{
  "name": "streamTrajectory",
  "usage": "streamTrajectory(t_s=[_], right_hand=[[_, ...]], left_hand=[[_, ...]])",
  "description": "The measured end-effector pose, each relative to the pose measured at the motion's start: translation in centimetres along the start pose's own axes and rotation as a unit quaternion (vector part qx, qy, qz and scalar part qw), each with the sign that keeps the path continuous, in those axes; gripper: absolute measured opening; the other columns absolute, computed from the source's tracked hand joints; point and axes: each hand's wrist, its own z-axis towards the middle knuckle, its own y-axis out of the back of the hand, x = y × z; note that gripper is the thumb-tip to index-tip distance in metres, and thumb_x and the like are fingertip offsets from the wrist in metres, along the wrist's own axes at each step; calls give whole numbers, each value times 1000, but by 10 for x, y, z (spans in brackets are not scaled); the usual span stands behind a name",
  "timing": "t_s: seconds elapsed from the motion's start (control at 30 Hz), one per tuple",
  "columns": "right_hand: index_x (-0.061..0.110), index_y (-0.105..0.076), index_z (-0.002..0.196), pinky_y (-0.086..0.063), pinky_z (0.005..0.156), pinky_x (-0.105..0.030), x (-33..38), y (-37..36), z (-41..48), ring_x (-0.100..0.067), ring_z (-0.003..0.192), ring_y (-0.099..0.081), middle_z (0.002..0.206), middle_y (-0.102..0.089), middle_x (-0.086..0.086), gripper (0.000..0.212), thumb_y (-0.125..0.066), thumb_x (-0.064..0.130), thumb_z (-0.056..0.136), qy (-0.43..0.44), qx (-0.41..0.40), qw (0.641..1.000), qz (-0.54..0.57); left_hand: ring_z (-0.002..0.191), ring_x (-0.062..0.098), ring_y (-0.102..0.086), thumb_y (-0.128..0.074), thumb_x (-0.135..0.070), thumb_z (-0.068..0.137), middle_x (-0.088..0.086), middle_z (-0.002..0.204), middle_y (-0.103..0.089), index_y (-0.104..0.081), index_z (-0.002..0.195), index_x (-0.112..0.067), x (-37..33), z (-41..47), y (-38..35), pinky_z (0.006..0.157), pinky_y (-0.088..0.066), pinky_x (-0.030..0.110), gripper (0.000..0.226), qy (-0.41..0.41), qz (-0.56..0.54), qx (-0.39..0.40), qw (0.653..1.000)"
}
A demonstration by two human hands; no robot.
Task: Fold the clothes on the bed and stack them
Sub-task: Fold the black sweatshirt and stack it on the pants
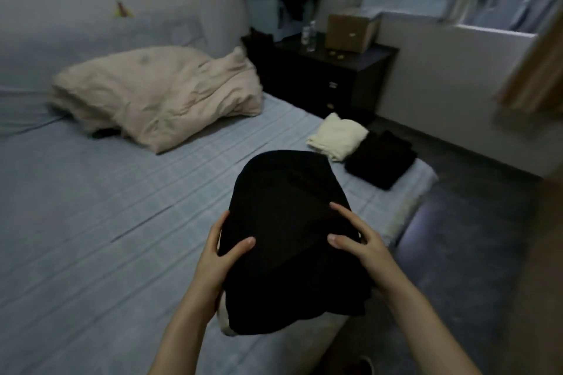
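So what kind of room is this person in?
Most likely a bedroom: a bed with a crumpled duvet, a dark nightstand beside it, folded clothes on its corner. The left hand and right hand hold a black garment.

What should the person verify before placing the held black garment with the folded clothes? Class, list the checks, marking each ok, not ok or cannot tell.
1. Grip: the left hand and right hand both hold the black garment: ok.
2. Fold is tidy: not ok, the near edge hangs loose.
3. The folded black clothes and cream garment lie side by side on the bed: ok.
4. Nothing lies on the folded black clothes: ok.
5. They sit safely back from the mattress edge: cannot tell.
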Motion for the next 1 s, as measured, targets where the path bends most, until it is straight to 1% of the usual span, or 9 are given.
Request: streamTrajectory(t_s=[0.07,0.17,0.27,0.33,0.5,0.67,0.8,0.9,1.0], right_hand=[[40,-63,128,-49,80,-7,-2,22,-7,9,108,-62,131,-62,12,58,-76,8,81,-3,-23,1000,-2],[48,-63,126,-52,87,-16,-9,64,-14,2,114,-61,131,-63,14,59,-79,16,79,-15,-65,998,0],[49,-61,127,-53,95,-27,-18,116,-11,-4,119,-61,132,-63,14,60,-82,22,77,-25,-94,995,12],[48,-62,127,-54,90,-23,-26,156,-5,-2,118,-61,131,-63,15,62,-84,23,75,-30,-115,993,17],[52,-63,122,-53,85,-19,-39,274,31,4,114,-61,126,-65,21,60,-83,24,73,-47,-138,989,1],[52,-64,122,-54,73,-11,-27,381,76,8,105,-63,117,-66,30,64,-83,34,63,-71,-124,990,3],[51,-63,124,-54,73,-11,-18,440,126,6,106,-64,117,-65,31,66,-87,34,65,-80,-88,993,3],[50,-63,124,-55,74,-13,-22,471,173,5,107,-64,118,-65,30,67,-86,32,64,-84,-74,994,1],[50,-63,123,-54,73,-11,-29,499,226,7,106,-63,118,-65,31,65,-83,31,64,-92,-60,994,-1]], left_hand=[[109,4,-61,-87,-49,59,-20,131,-54,-50,126,-58,3,12,-23,66,-56,14,77,15,9,30,999],[104,-1,-64,-89,-55,52,-22,128,-56,-51,124,-59,6,34,-67,67,-56,16,82,20,27,71,997],[113,6,-61,-88,-58,49,-20,131,-56,-50,125,-59,13,58,-121,89,-56,33,85,29,40,101,994],[117,8,-58,-87,-56,50,-19,132,-56,-49,126,-58,21,73,-163,98,-51,39,85,40,40,109,992],[113,0,-57,-90,-47,58,-22,129,-55,-48,132,-52,34,114,-285,85,-49,21,85,48,43,106,992],[119,10,-57,-88,-42,64,-14,134,-55,-46,136,-48,33,151,-390,100,-51,35,83,78,21,97,992],[116,6,-57,-84,-46,62,-19,131,-53,-44,136,-50,29,190,-442,89,-52,23,84,75,26,66,995],[118,8,-57,-83,-45,64,-18,133,-53,-43,137,-49,31,228,-469,92,-52,27,83,71,27,44,996],[118,6,-55,-83,-44,63,-17,133,-52,-43,137,-48,38,271,-494,86,-51,20,84,72,24,19,997]])
